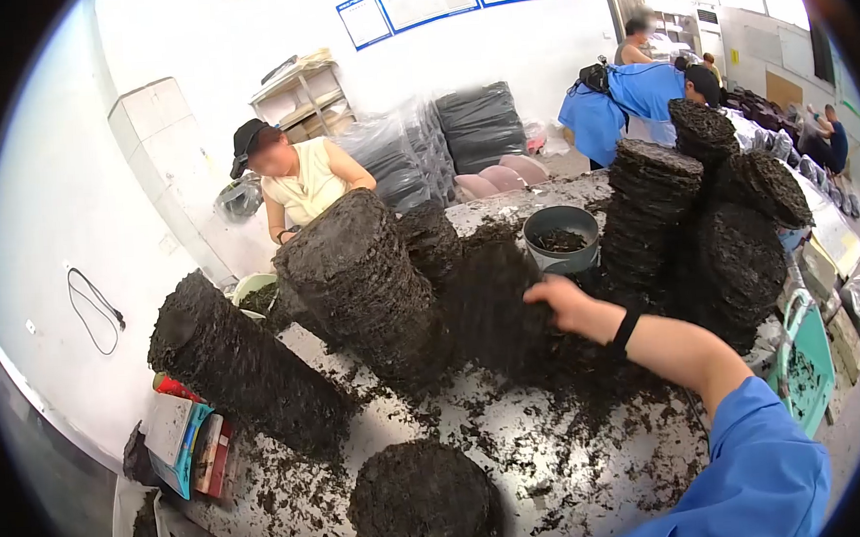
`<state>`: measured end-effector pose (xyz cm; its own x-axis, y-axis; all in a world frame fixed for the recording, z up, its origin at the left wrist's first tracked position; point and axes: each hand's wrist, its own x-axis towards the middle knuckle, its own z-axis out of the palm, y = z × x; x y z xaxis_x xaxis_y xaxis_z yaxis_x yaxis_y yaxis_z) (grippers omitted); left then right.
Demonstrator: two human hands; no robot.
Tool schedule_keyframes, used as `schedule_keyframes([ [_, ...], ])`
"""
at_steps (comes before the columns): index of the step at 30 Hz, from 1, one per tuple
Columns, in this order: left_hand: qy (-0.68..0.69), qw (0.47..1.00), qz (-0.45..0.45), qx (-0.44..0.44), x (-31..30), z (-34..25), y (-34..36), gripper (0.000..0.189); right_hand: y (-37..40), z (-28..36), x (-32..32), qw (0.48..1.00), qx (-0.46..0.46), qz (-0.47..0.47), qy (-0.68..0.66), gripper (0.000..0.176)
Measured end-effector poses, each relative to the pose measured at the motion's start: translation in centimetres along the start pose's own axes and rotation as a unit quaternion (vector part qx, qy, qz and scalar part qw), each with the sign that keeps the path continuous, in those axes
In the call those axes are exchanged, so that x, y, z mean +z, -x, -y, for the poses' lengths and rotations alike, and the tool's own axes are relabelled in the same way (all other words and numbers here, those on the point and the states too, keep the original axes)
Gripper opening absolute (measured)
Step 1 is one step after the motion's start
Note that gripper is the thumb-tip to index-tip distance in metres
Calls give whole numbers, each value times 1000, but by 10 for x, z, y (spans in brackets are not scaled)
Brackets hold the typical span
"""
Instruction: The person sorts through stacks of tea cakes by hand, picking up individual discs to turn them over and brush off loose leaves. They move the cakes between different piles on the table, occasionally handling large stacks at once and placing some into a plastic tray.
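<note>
The right hand [570, 305] is reaching in from the lower right, its fingers pinching the edge of a dark, flaky disc [491, 314]. The disc, blurred, is tilting over the middle of the table [380, 432], just beside a grey bucket [564, 259] that is holding dark scraps. The left hand is lying outside the view, so its state cannot be told. A black wristband [627, 329] is circling the right wrist, and a blue sleeve [752, 466] is covering the upper arm.

To the disc's left, a thick stack of discs [353, 282] is leaning, and farther left a slanting stack [245, 366] is resting. A round stack [423, 502] is sitting at the near edge, while tall stacks [652, 198] are standing beyond the hand on the right. Loose flakes are covering much of the white surface. A teal basket [821, 379] is hanging near the right edge. Across the table, a person in a black cap [309, 182] is standing behind the thick stack.
</note>
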<state>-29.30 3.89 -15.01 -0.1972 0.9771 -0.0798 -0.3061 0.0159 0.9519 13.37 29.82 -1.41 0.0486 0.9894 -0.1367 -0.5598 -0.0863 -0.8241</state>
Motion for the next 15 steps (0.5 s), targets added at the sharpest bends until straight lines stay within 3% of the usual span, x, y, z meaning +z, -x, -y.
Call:
schedule_keyframes([
  [2, 7, 1000, -5, -8, 6, -3, -5, 61, -28, 33, 6, 978, -162, -36, 130, 42],
  [3, 8, 1000, -5, -12, 7, -4, -8, 61, -46, 42, 5, 892, -283, -94, 339, 43],
  [4, 10, 1000, -7, -15, 9, -5, -10, 61, -62, 48, 3, 745, -383, -148, 525, 44],
  [5, 12, 1000, -6, -18, 11, -5, -14, 61, -73, 52, 2, 711, -397, -92, 574, 45],
  [7, 14, 1000, -4, -24, 14, -6, -19, 60, -93, 42, -6, 633, -395, -5, 666, 50],
  [12, 32, 999, 4, -36, 23, -7, -28, 60, -108, -20, -32, 578, -185, 15, 794, 56],
  [13, 37, 999, 8, -39, 24, -7, -28, 60, -100, -26, -35, 528, -146, 42, 836, 54],
  [15, 49, 998, 18, -42, 25, -7, -28, 60, -83, -34, -49, 484, -164, 82, 856, 49],
])
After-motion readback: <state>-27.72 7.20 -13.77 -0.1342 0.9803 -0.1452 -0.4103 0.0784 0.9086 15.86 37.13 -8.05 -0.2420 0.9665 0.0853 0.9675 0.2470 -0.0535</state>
